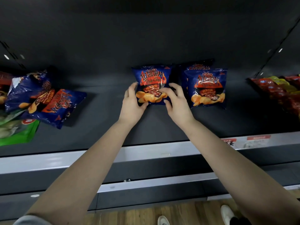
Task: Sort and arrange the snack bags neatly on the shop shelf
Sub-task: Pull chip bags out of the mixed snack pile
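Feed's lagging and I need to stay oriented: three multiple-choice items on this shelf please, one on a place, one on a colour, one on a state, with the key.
1. The middle blue bag, held by the left grip and right grip, sits where?
A. left of the upright blue pair
B. inside a basket
C. on a counter

2. Colour of the flat bag at far left front?
A. purple
B. green
C. white

3. The left blue pile is:
A. hung on hooks
B. in a neat row
C. lying tumbled

Key: 1 A, the pair is to its right; 2 B, plainly green; 3 C, the bags overlap at angles.
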